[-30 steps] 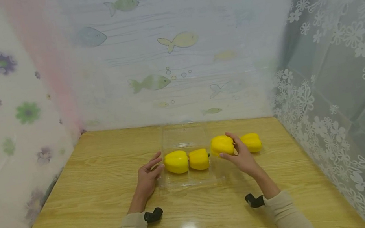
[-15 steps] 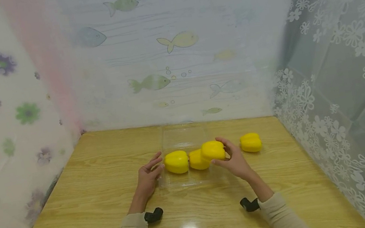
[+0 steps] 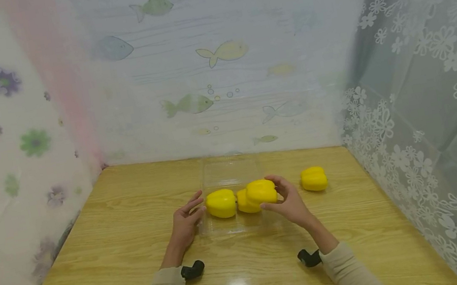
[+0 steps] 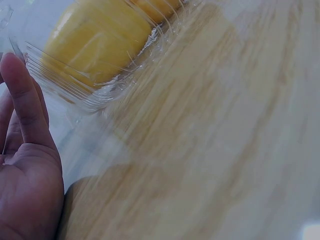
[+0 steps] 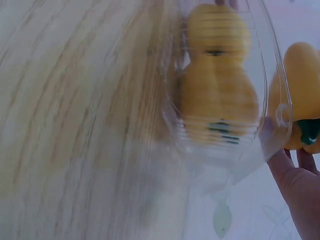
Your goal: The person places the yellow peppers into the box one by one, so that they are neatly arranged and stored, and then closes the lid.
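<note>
A clear plastic clamshell box (image 3: 230,168) lies open on the table, its lid folded back. Two yellow bell peppers sit in its tray, one at the left (image 3: 221,204), the other (image 3: 243,204) partly covered from view. Over this second one my right hand (image 3: 289,205) grips another yellow bell pepper (image 3: 262,192) between thumb and fingers. Its green stem (image 5: 309,131) faces my palm in the right wrist view, above the tray's ribbed side. My left hand (image 3: 184,223) has its fingers extended at the tray's left wall (image 4: 70,82).
One more yellow bell pepper (image 3: 314,179) lies on the wooden table (image 3: 129,193) right of the box. Patterned sheets stand at the back (image 3: 224,113) and both sides of the table. Dark wrist-camera mounts (image 3: 193,270) stick out from both sleeves.
My right hand has carried its pepper leftward from beside the box to over the tray, now overlapping the second pepper. The left hand has stayed in place.
</note>
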The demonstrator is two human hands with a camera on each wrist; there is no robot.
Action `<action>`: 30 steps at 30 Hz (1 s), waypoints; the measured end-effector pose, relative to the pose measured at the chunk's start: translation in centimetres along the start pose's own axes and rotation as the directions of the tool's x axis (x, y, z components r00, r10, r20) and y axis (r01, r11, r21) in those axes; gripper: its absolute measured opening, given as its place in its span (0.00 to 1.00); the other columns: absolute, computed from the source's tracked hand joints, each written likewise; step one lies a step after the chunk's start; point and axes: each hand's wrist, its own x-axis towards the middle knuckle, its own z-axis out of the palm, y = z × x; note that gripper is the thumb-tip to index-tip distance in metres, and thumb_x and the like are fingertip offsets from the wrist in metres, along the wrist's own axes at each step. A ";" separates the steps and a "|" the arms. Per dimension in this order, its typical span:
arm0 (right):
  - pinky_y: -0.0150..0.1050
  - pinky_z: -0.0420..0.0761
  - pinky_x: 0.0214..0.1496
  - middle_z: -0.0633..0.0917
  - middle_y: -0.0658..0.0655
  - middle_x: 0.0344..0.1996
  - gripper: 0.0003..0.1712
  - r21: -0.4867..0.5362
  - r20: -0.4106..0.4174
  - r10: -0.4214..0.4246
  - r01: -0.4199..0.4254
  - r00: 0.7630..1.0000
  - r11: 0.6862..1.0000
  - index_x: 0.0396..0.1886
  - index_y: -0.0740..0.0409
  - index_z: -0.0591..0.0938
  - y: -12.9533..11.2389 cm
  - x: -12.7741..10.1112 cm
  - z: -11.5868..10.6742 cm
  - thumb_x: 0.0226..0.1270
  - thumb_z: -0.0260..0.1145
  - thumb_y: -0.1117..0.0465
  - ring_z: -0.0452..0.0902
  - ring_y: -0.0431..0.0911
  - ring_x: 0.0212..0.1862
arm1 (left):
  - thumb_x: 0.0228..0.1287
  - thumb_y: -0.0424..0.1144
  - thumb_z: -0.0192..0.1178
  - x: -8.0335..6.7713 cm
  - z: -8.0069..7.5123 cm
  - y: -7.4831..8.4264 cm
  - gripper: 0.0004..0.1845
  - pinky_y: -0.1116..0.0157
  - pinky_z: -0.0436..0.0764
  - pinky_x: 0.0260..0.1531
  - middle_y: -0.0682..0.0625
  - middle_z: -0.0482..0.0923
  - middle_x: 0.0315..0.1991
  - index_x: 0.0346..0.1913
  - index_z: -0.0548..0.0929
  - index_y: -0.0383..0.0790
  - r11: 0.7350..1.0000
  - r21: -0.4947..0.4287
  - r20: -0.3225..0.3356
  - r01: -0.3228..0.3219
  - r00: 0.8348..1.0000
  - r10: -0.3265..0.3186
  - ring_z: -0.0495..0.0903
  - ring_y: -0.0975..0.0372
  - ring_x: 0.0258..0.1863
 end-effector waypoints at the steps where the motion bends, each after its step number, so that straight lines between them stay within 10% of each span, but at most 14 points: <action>1: 0.40 0.84 0.54 0.72 0.62 0.69 0.40 0.003 0.003 -0.001 0.001 1.000 1.000 0.71 0.60 0.70 0.0 0.0 0.1 0.59 0.76 0.71 0.73 0.52 0.63 | 0.70 0.26 0.62 0.0 0.0 0.0 0.23 0.76 0.73 0.26 0.41 0.65 0.76 0.64 0.74 0.18 1.000 0.000 0.000 -0.001 1.000 0.001 0.78 0.69 0.36; 30: 0.44 0.86 0.49 0.75 0.63 0.65 0.37 0.040 0.155 0.014 -0.020 0.988 0.999 0.70 0.57 0.72 0.3 0.2 3.4 0.61 0.75 0.70 0.74 0.57 0.63 | 0.69 0.25 0.62 -0.1 0.2 -0.1 0.24 0.76 0.73 0.24 0.37 0.63 0.76 0.64 0.71 0.14 0.999 -0.037 0.011 -0.028 1.000 0.028 0.77 0.70 0.32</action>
